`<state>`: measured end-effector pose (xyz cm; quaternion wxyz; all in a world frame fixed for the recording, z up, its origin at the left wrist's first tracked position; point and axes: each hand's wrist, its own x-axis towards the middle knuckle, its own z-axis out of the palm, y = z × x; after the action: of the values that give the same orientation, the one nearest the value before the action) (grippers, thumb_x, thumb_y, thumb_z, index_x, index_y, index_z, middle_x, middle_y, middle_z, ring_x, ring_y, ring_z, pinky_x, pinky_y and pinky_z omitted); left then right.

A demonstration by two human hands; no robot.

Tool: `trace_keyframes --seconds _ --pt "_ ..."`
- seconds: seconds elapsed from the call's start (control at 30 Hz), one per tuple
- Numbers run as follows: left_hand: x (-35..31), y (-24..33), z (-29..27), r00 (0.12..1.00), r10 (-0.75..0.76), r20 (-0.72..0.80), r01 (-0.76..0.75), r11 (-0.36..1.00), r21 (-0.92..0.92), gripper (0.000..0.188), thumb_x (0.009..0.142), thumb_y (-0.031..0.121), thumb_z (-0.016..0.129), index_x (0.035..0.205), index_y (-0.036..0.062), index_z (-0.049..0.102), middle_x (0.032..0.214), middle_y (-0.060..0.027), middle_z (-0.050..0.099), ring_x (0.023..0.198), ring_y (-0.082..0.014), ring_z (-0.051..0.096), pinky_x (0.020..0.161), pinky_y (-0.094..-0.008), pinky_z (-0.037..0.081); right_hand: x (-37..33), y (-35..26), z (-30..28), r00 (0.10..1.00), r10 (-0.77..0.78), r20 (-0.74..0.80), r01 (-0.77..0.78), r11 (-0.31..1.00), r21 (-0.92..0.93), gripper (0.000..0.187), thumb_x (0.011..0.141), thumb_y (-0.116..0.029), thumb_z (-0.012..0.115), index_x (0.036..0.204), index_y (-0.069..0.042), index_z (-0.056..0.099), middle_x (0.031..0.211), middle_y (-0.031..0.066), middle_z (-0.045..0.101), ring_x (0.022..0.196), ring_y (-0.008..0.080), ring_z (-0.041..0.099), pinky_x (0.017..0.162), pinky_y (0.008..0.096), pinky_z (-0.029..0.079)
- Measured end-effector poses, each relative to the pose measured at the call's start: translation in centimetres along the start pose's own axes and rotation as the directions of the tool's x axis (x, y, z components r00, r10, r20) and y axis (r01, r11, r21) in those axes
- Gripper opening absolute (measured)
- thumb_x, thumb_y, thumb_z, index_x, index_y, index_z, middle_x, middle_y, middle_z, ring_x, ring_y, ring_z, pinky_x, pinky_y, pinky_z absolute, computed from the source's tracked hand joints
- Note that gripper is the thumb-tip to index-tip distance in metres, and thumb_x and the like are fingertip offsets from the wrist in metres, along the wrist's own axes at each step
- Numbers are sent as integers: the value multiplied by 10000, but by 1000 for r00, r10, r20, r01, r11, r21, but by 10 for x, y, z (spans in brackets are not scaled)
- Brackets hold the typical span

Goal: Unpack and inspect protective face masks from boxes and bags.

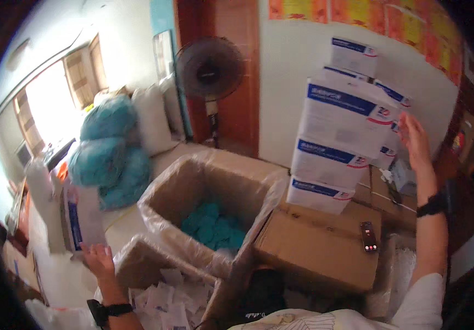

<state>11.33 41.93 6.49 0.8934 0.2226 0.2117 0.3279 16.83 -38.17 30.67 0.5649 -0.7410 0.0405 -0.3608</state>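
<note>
two grips (98, 259) (414, 140), three front-stacked boxes (329, 162), one fan (209, 70)

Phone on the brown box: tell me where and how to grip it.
Likely best pinched across the middle by its two long side edges, coming from above: the phone lies flat, screen up, on the brown box, narrow from left to right, with nothing over it.

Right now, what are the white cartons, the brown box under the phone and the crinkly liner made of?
White cartons: probably smooth, thin cardboard, with flat faces and crisp edges.
Brown box: likely dull, plain cardboard, tan and straight-edged.
Crinkly liner: looks like thin, shiny plastic, wrinkled and see-through.
</note>
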Motion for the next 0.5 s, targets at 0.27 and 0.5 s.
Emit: trace_keyframes --seconds 0.27,0.5 --pt "-74 -205 146 581 -473 662 231 876 424 410 901 347 431 1215 85 446 1231 -63 477 1145 -194 435 959 -367 335 62 23 12 923 -379 -68 305 827 -472 527 830 -412 527 1227 -74 449 1167 139 527 1087 239 479 891 309 371" --pt "-178 -279 228 224 -686 692 34 716 698 522 912 382 379 1338 96 283 1371 -91 299 1249 -244 311 1002 -393 281 8 10 27 916 -400 23 336 736 -588 307 793 -207 602 1071 -93 542 1027 114 584 860 258 582 755 330 451"
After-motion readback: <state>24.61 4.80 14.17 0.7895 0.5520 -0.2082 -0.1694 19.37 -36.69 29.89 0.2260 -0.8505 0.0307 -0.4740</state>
